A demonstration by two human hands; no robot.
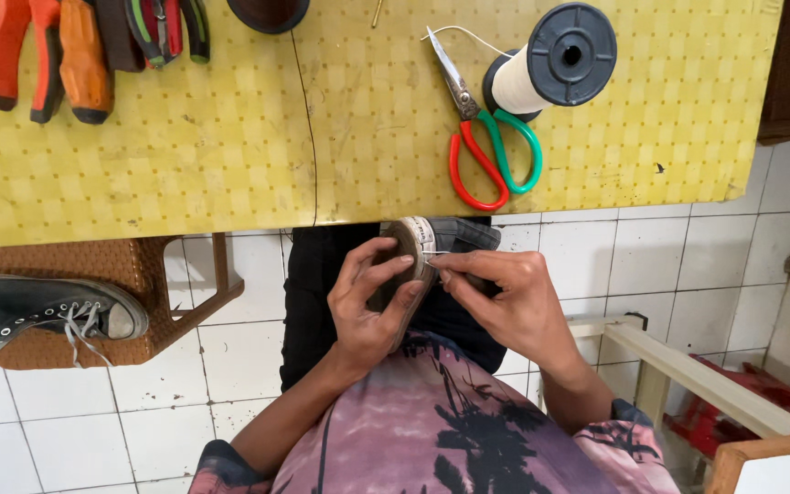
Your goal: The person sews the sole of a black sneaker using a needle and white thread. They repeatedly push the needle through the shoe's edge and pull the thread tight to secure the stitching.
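Gripping a dark canvas shoe with a pale rubber sole (pixel 406 247) in the middle of the frame, the left hand (pixel 369 306) wraps its fingers (pixel 386 268) around the sole edge just below the tabletop's near rim. The right hand (pixel 505 297) meets it from the right, its fingers (pixel 450 263) pinched together on a thin needle (pixel 435 253) at the sole's rim. Both hands sit over the person's lap, above a pink and purple patterned shirt (pixel 450 430).

On the yellow chequered tabletop (pixel 185 165), upper right of centre, lie scissors with one red and one green handle (pixel 486 151), just beside a large spool of white thread with dark grey ends (pixel 550 69). Orange-handled pliers (pixel 48 55) lie at the upper left. At the left edge, a second dark lace-up shoe (pixel 38 316) rests on a brown woven stool (pixel 112 293) above the white tiled floor (pixel 93 430).
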